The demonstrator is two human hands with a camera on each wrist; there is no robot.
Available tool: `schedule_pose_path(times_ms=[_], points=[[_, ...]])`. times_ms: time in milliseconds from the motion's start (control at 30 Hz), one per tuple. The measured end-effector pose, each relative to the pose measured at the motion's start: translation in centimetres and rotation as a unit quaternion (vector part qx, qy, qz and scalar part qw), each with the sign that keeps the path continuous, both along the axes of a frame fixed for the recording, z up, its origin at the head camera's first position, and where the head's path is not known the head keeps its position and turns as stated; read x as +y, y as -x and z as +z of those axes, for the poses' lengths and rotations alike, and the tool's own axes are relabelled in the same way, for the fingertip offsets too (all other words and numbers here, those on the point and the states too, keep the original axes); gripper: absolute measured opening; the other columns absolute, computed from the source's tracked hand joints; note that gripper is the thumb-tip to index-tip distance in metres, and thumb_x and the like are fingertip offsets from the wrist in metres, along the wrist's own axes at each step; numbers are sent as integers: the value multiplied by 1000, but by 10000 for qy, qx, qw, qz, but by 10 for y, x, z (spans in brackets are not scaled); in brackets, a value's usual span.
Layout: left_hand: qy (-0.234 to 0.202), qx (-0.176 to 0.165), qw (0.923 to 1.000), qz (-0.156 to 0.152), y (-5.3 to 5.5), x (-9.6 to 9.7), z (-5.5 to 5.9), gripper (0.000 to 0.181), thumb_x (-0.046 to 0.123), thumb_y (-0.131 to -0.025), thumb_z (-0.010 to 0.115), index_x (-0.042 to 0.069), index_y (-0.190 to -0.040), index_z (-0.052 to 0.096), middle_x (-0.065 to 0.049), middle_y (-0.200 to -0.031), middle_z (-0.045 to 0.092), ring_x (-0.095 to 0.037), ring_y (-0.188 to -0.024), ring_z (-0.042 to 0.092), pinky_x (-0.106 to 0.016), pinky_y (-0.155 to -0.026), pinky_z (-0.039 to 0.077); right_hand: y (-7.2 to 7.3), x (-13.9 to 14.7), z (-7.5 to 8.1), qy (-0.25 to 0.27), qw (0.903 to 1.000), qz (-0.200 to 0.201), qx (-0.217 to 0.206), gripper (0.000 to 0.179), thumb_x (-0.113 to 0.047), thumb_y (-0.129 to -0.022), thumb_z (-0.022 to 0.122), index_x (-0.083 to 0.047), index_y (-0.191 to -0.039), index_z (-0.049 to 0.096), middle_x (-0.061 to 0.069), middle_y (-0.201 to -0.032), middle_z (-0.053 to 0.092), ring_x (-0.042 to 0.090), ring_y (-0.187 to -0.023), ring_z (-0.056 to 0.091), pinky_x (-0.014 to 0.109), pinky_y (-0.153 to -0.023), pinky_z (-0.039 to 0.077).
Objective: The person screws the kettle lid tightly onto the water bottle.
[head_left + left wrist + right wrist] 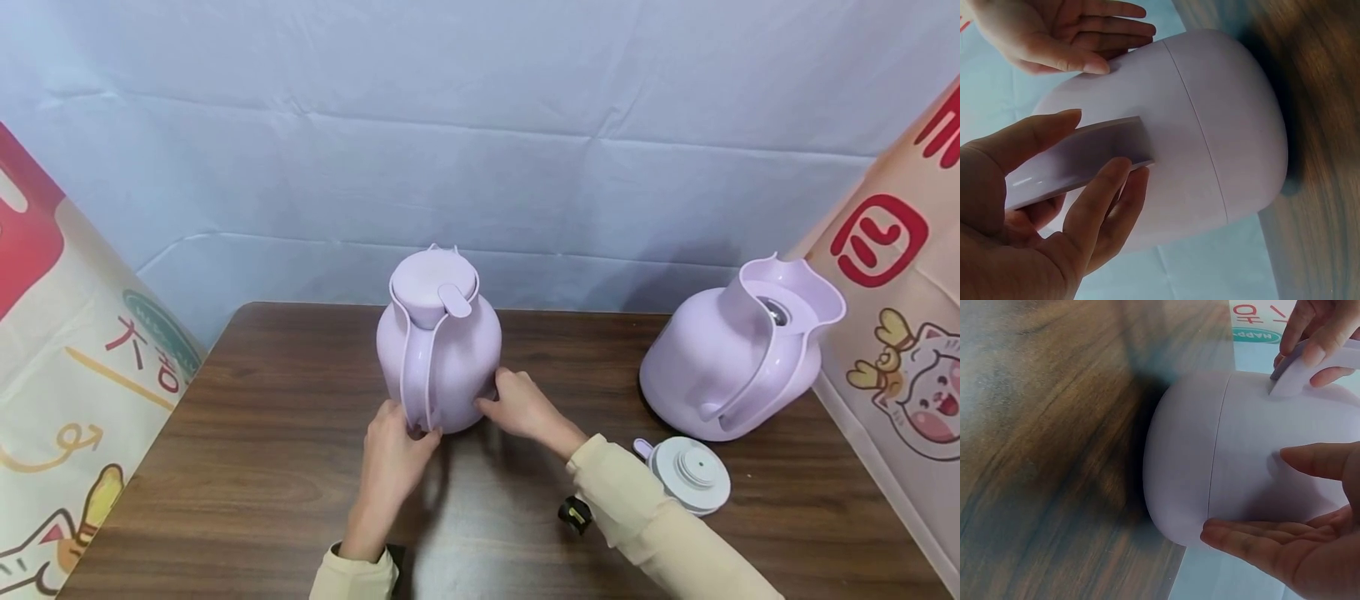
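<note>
A lilac vacuum jug (472, 350) stands upright on the wooden table, its round lid (427, 275) in place with a small lever on top. The handle (1085, 156) points toward me. My left hand (393, 454) holds the lower end of this handle, thumb on one side and fingers on the other in the left wrist view. Against the jug's right side lies my right hand (525, 408); its fingers are fairly straight and the thumb is spread, as the right wrist view shows. The jug's far side is hidden.
A second lilac jug (690, 358), with no lid on, stands at the table's right. In front of it a white-and-lilac lid (697, 475) lies underside up. A small black object (575, 514) with a yellow mark is near my right sleeve. Pale cloth hangs behind the table (262, 400).
</note>
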State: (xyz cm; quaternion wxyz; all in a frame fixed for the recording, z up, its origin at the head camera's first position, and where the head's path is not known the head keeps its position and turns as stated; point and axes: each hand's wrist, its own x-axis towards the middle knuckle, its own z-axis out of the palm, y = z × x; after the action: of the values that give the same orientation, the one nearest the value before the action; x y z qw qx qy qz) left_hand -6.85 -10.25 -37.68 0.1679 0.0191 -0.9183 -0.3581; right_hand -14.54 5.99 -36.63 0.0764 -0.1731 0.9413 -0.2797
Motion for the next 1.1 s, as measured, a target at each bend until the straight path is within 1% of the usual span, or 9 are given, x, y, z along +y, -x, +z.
schedule_pose_path(times_ms=[233,400,533,700,767,867,967,1100], points=[[-1,-75,10000,32,7,-4,0,20,9,-66,74,0,-78,60,-12,-77,53,-34,-72,55,-47,-64,42,8,-5,1,-37,10000,18,3,35,-19,-79,66,10,-96,57,11,-73,58,22,-64,53,35,-60,45],[18,-54,10000,47,14,-7,0,21,9,-65,74,-1,-77,59,-14,-78,54,-37,-72,56,-49,-64,42,15,-8,1,-23,10000,56,40,33,-18,-78,66,10,-94,58,14,-75,60,23,-66,54,36,-61,45],[4,-48,10000,29,19,-8,1,23,10,-65,74,-1,-78,59,-15,-78,54,-38,-73,56,-50,-64,42,21,-10,1,-35,10000,66,-55,33,-19,-79,66,9,-95,58,13,-75,59,22,-65,53,35,-61,45],[-22,-80,10000,55,26,-10,0,22,9,-66,74,-1,-79,59,-16,-80,54,-38,-74,56,-50,-65,42,29,-12,1,31,9997,79,-238,35,-19,-80,65,9,-101,57,10,-74,56,21,-63,51,33,-59,43],[-23,-87,9999,77,29,-11,0,22,9,-66,73,-1,-78,58,-16,-79,54,-38,-74,56,-50,-65,42,32,-13,1,38,9996,78,-255,36,-20,-81,65,9,-102,56,10,-75,57,21,-63,51,32,-59,43],[-10,-120,9999,105,32,-12,0,22,9,-67,73,-2,-77,57,-16,-79,54,-39,-75,55,-50,-66,42,36,-15,1,3,9998,68,-184,35,-20,-81,65,9,-100,57,11,-75,58,21,-65,52,33,-61,44],[-17,-147,9998,131,36,-12,0,23,10,-68,73,-3,-78,57,-17,-80,54,-39,-76,55,-50,-67,42,38,-16,1,6,9999,50,-131,34,-20,-81,65,8,-98,58,10,-72,57,21,-64,52,33,-60,43],[-47,-162,9997,156,41,-13,0,24,11,-69,74,-4,-81,58,-18,-83,55,-40,-79,56,-51,-69,42,41,-18,1,55,9998,36,-169,32,-22,-83,64,7,-95,59,7,-65,53,18,-58,49,30,-56,41]])
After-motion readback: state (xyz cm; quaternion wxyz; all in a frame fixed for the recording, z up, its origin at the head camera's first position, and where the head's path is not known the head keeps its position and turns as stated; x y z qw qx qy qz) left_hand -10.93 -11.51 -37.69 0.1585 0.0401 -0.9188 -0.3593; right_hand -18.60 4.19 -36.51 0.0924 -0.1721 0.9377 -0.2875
